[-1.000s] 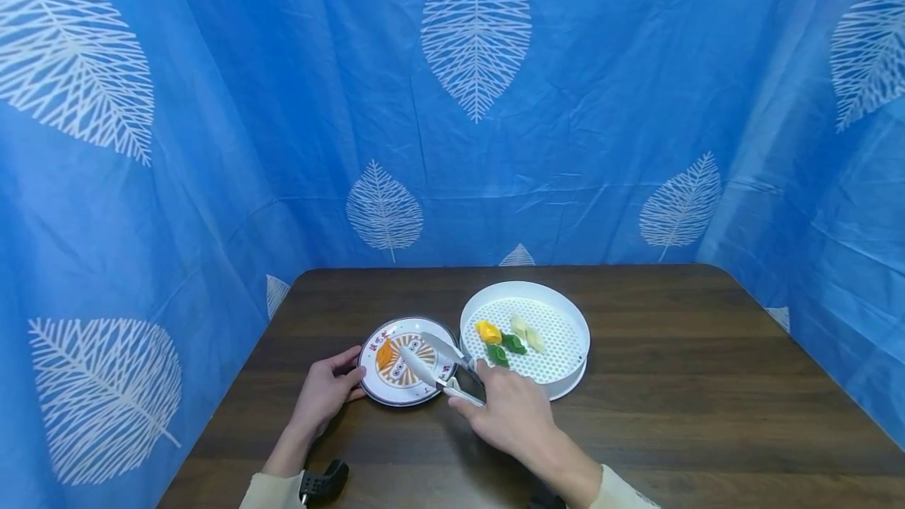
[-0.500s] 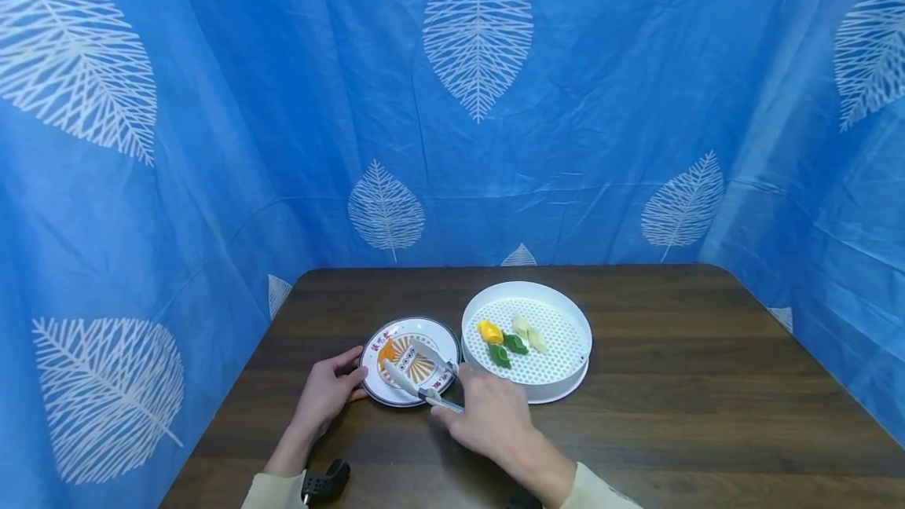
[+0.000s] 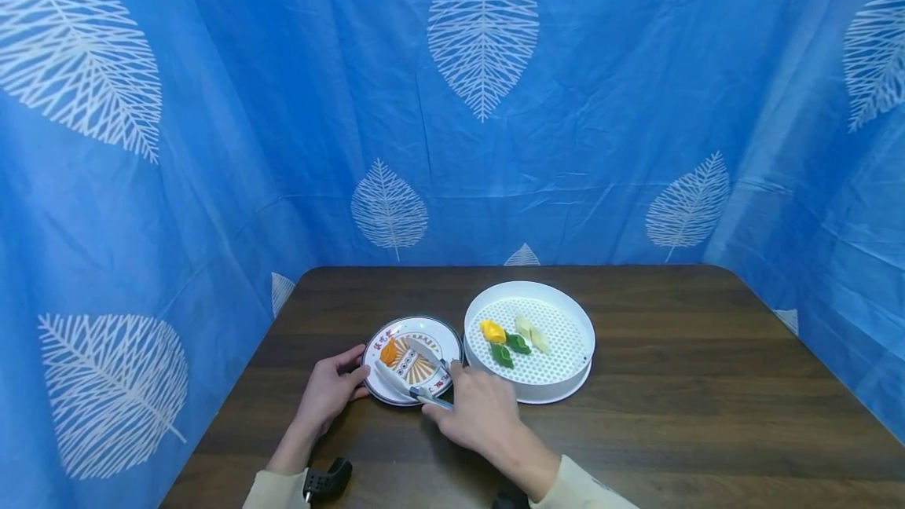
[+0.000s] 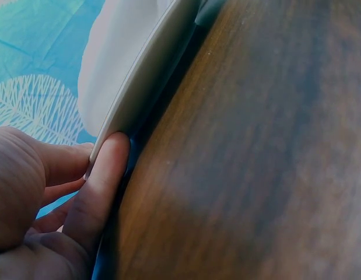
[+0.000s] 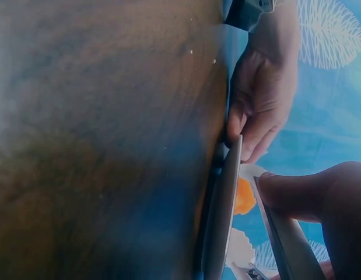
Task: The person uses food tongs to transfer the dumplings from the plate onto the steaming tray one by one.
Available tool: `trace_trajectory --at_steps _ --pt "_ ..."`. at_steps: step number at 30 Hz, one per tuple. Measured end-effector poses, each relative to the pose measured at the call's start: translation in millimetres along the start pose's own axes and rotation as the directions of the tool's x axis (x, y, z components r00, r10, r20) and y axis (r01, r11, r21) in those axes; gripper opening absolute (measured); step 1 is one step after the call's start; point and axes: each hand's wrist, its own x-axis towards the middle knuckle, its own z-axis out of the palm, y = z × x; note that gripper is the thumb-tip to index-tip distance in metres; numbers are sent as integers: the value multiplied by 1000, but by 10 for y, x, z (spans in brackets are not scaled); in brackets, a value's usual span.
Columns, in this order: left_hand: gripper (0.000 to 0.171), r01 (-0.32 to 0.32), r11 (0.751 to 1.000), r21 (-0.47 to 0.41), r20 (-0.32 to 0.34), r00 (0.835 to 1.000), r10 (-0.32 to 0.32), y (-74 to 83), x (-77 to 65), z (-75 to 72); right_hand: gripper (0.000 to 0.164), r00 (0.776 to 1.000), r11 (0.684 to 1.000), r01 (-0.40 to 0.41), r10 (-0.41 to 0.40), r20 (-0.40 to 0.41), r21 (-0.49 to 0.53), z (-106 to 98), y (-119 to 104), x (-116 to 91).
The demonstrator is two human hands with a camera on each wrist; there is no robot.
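Note:
My left hand (image 3: 331, 387) pinches the left rim of a round white plate (image 3: 440, 335) with an orange and red print; in the left wrist view thumb and finger (image 4: 107, 169) meet across the rim. On the plate's left part lies a small orange dumpling-like piece (image 3: 389, 351). My right hand (image 3: 484, 408) grips white-tipped tongs (image 3: 393, 378) over the plate. Their arms are spread, the tips near the orange piece, one on each side. In the right wrist view the orange piece (image 5: 244, 196) shows between the plate and a tong arm; whether they touch I cannot tell.
Just right of the plate stands a round white steamer basket (image 3: 588, 336) with a perforated floor. In it lie a yellow piece (image 3: 492, 331), green pieces (image 3: 502, 356) and pale pieces (image 3: 540, 339). Blue curtains with white leaves surround the brown wooden table (image 3: 672, 383).
My right hand has moved left and slightly down with the tongs, bringing their tips around the orange piece. The left hand stays on the plate's rim. The view has shifted slightly.

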Motion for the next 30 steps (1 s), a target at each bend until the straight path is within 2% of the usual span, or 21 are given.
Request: trace_trajectory --at_steps 13,22,30 --pt "54 -12 1000 -6 4 1000 12 12 -5 18 78 1000 999 -23 22 -17 -41 67 -87 87" --pt "54 -12 1000 -1 -9 1000 12 -16 -7 -1 66 996 998 37 -41 -80 -51 100 -74 105" --pt "54 -6 1000 9 -7 1000 6 -3 -3 1 64 997 998 61 -61 -42 -5 52 -31 111"
